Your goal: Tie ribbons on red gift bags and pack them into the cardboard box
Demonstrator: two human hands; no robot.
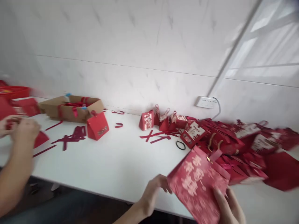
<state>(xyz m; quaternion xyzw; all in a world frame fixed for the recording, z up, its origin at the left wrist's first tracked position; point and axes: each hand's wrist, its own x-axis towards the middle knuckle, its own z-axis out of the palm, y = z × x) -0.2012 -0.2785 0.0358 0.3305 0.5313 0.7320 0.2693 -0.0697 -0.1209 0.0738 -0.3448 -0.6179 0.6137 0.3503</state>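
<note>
A red gift bag point(196, 183) with pale printed characters and a ribbon through a gold eyelet is tilted above the table's front edge. My right hand point(230, 207) is closed on its lower right side, thumb on the printed face. Beside the bag's left corner is my left hand point(151, 194), fingers apart and slightly curled; I cannot tell whether the fingertips touch the bag. A heap of red gift boxes and bags point(233, 140) lies just behind the held bag. Near the heap's left end sits a black ring-shaped band point(180, 145).
At far left, a co-worker's hands point(23, 129) work on a red box point(40, 139). A cardboard box point(70, 116) holds red ribbons. Loose ribbons point(74, 134) and an upright red box point(97, 126) stand nearby. Small boxes point(147, 120) line the wall below a power strip point(206, 102).
</note>
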